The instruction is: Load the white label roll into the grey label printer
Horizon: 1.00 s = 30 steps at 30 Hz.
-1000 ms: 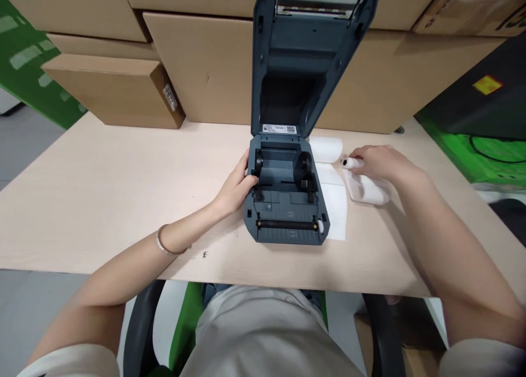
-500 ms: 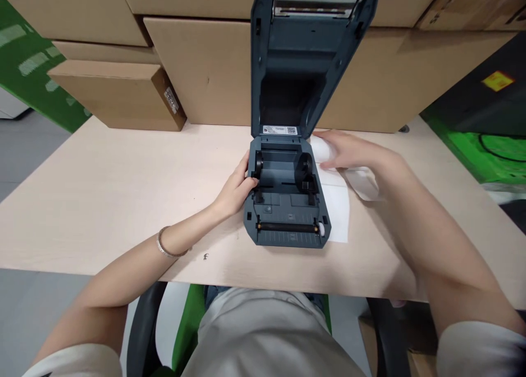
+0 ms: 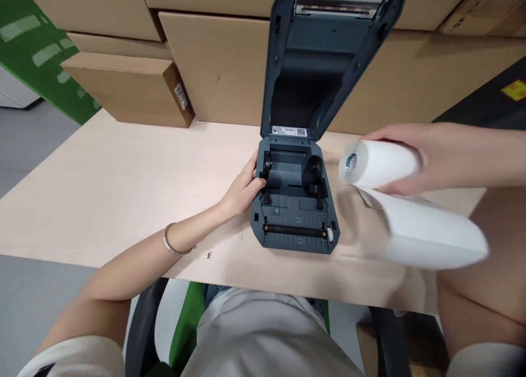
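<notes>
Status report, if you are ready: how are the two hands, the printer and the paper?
Left hand gripping printer edge. Right hand holding paper roll, loose end trailing. Printer lid raised. Cardboard boxes behind it.

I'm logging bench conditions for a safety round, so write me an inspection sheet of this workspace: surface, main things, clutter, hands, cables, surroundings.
Surface: pale wooden table.
Main things: dark printer, lid raised; white paper roll to its right, with a loose strip trailing, blurred.
Clutter: small dark mark near the front edge; too small to identify.
Left hand: grips the printer's left side, thumb over the rim.
Right hand: holds the paper roll, apart from the printer.
Cables: nothing seen outside the printer.
Surroundings: large cardboard boxes behind; smaller box at back left; chair with green seat in front.
</notes>
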{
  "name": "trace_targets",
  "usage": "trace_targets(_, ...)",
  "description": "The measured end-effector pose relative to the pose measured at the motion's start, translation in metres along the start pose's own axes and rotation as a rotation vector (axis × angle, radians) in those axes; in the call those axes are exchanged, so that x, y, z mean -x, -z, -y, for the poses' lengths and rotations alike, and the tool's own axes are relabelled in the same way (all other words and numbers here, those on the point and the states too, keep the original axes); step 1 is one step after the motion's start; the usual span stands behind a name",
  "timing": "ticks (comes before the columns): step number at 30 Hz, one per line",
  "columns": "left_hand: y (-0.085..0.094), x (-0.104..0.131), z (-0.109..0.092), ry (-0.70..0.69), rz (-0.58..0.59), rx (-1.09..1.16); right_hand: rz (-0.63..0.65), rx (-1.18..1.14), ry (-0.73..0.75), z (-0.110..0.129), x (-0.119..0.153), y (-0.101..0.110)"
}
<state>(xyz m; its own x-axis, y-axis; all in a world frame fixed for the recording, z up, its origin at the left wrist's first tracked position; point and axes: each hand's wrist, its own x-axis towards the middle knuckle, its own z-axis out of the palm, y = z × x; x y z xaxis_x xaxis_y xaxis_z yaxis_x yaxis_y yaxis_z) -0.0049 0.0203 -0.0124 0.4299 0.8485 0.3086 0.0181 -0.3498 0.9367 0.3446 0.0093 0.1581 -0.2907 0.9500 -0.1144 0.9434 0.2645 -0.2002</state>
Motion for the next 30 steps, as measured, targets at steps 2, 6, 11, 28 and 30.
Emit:
trace_targets(2,0.0,0.0,0.0,-0.003,0.007,-0.002,0.045,-0.026,0.05,0.019,0.005,0.008)
trace_targets(6,0.001,0.0,-0.005,0.019,0.017,-0.029,0.013,-0.11,0.238,0.067,-0.01,-0.007)
trace_targets(11,-0.002,0.0,-0.009,0.084,-0.012,-0.042,-0.035,-0.046,0.303,0.1,-0.038,-0.037)
trace_targets(28,-0.001,0.004,-0.007,0.03,0.013,-0.066,-0.213,0.177,0.414,0.105,-0.023,-0.094)
trace_targets(30,-0.001,0.003,-0.006,-0.002,0.02,-0.061,-0.269,0.141,0.422,0.112,0.009,-0.099)
